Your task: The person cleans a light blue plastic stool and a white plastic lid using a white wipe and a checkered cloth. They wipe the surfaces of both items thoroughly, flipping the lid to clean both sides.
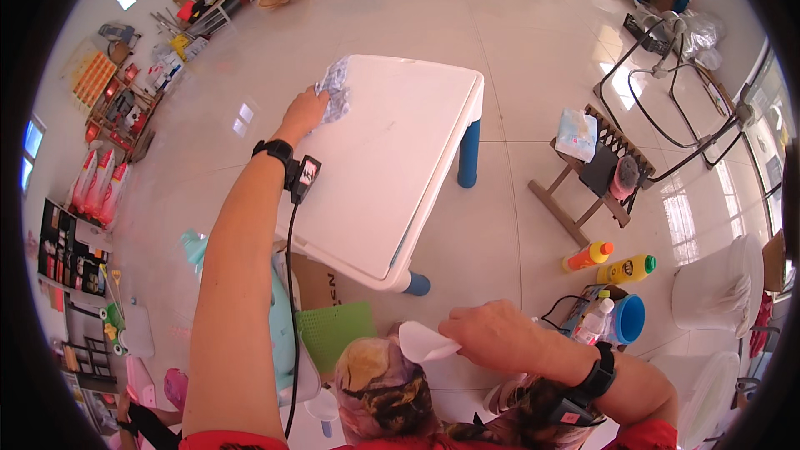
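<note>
A small white table [387,156] with blue legs stands before me. My left hand [306,111] presses a blue-and-white checked cloth [336,92] against the far left edge of its top. Faint marks show near the middle of the tabletop. Near my knees, in front of the table's near edge, my right hand [494,332] grips a thin, curved white piece [426,342]. Whether that piece is plastic or paper I cannot tell. Both my wrists wear black straps with small devices, and a cable hangs from the left one.
At the right are a wooden folding stool [600,162] with items on it, an orange bottle [587,256], a yellow bottle [626,269], a blue cup [628,319] and a white bucket [712,284]. A green perforated plastic piece [337,331] lies near my knee. Another person's arm [134,415] shows lower left.
</note>
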`<state>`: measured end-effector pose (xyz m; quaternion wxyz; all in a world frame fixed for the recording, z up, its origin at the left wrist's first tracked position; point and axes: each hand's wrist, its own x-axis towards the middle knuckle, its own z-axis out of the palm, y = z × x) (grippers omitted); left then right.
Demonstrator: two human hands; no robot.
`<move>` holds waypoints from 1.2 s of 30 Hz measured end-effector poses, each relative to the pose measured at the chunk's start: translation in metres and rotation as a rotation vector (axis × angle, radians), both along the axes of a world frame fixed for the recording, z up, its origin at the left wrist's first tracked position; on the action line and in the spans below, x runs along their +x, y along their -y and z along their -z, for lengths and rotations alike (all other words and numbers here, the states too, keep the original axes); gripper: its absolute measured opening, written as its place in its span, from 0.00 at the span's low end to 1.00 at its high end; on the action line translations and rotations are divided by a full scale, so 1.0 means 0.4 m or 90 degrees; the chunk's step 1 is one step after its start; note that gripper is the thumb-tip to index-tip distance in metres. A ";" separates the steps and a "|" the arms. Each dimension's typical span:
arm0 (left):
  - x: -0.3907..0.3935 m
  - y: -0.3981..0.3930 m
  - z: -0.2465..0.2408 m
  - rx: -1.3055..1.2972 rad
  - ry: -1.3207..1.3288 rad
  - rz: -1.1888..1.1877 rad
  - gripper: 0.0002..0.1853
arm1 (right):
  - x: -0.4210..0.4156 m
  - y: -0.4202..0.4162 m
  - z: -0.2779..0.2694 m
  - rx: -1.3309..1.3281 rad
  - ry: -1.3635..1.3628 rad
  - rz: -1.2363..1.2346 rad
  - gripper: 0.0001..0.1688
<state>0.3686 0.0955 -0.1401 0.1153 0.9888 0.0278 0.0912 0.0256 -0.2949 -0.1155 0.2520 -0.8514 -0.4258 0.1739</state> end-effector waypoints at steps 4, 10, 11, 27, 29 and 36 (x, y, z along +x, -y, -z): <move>-0.144 -0.037 0.007 -0.006 -0.020 -0.033 0.31 | -0.046 0.006 -0.003 0.029 0.047 0.015 0.07; -0.374 -0.131 0.001 -0.014 -0.050 -0.091 0.34 | -0.116 0.040 -0.018 0.057 0.139 0.058 0.06; -0.407 -0.140 0.009 -0.010 -0.042 -0.102 0.34 | -0.123 0.048 -0.018 0.052 0.152 0.073 0.06; -0.678 -0.247 -0.231 -0.673 0.106 -0.026 0.16 | -0.145 0.105 -0.020 -0.029 0.260 0.164 0.06; -0.664 -0.255 -0.232 -0.649 0.117 -0.036 0.18 | -0.143 0.100 -0.021 -0.037 0.257 0.169 0.06; -0.662 -0.168 -0.039 -0.147 0.066 -0.063 0.20 | -0.129 0.087 -0.007 -0.028 0.259 0.164 0.06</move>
